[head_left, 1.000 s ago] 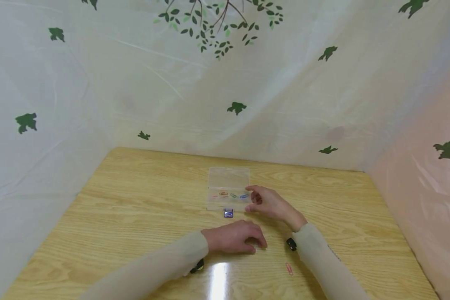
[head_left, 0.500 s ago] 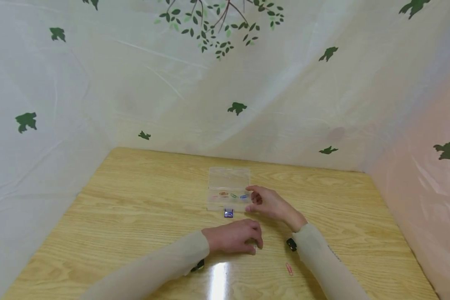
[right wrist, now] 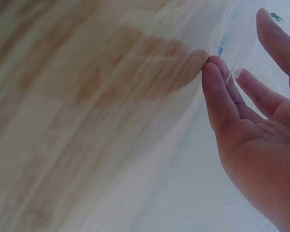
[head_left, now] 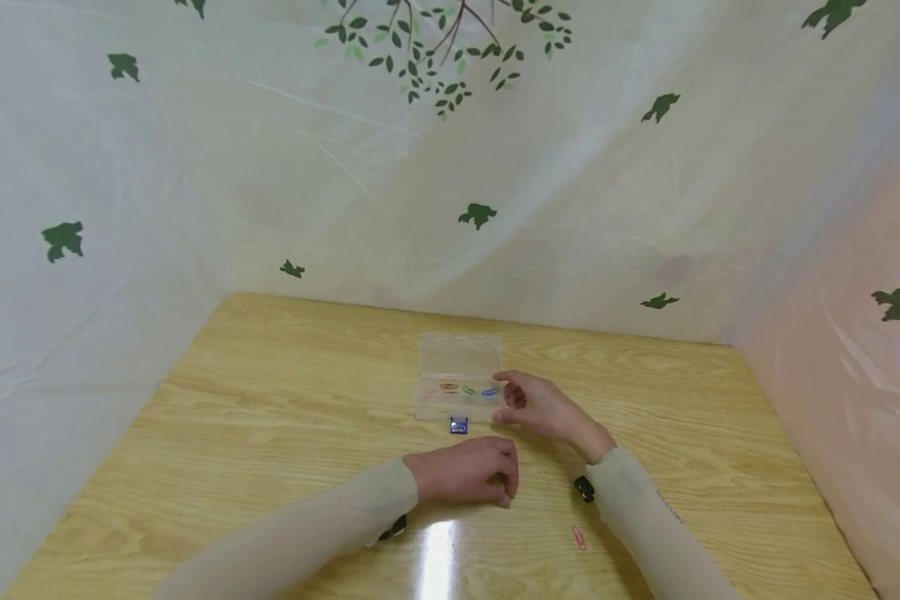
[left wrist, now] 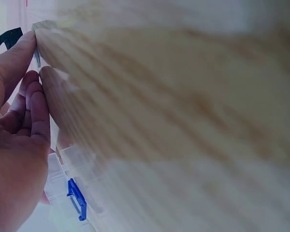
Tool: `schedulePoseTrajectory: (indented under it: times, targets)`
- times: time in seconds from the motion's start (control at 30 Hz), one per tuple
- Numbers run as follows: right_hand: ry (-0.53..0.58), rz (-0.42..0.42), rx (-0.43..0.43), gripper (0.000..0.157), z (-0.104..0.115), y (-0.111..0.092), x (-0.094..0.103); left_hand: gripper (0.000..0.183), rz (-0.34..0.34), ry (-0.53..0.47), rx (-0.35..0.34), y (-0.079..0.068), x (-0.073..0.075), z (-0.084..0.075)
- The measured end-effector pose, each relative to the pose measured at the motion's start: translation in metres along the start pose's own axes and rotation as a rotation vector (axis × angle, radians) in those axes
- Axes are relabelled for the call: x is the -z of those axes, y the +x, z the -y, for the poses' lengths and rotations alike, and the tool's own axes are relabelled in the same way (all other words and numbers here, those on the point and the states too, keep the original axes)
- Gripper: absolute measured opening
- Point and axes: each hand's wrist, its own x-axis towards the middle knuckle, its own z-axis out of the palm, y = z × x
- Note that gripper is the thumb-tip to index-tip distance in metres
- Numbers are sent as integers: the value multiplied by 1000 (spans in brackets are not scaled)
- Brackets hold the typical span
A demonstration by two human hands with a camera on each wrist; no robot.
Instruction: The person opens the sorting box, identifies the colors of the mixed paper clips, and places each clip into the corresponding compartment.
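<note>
My left hand (head_left: 465,472) is low over the table, thumb and fingertips together at its right end. In the left wrist view, the thumb and fingers (left wrist: 38,108) pinch a small thin pale piece (left wrist: 37,55), its kind unclear. My right hand (head_left: 547,408) holds the right side of a clear plastic box (head_left: 435,408), thumb at the near corner and index finger further back. The box lies with its lid (head_left: 461,354) up. Inside are a red paper clip (head_left: 448,387), a green one (head_left: 469,390), a blue one (head_left: 489,392) and a faint pink one (head_left: 431,392).
A blue latch (head_left: 459,425) sticks out from the box's front. Beside the right sleeve lie a black binder clip (head_left: 583,488) and a pink paper clip (head_left: 579,537). A dark object (head_left: 394,528) is partly under the left sleeve. Leaf-printed sheeting (head_left: 360,233) surrounds the wooden table (head_left: 270,400).
The left hand's fingers have closed toward the thumb, and the fingertips have drawn slightly left. The right hand has stayed at the box. The view has shifted a little.
</note>
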Motion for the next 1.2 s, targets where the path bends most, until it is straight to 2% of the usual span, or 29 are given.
schedulePoseTrajectory:
  times: [0.13, 0.3, 0.53, 0.63, 0.73, 0.83, 1.0, 1.2]
  targets:
    - [-6, -3, 13, 65, 0, -1, 1, 5, -2, -2, -3, 0, 1, 0]
    - [1, -1, -3, 65, 2, -1, 0, 6, 1, 45, -14, -1, 0, -2]
    - [7, -2, 2, 65, 1, -1, 0, 9, -3, 230, -73, -4, -1, -10]
    - [11, -3, -3, 64, 2, -1, 0, 10, 2, 275, -71, -4, -3, -12]
    - [8, -3, 1, 64, 1, -1, 0, 11, 3, 215, -36, -5, -3, -12]
    - [10, 0, -3, 65, 1, -2, 0, 13, -10, 92, -4, -8, 0, -10]
    - [16, -1, -13, 65, 3, -2, 1, 12, -94, -97, 17, -18, 7, -1]
    - [11, -5, 2, 64, 2, -1, 1, 11, -202, -234, 93, -31, 20, 7]
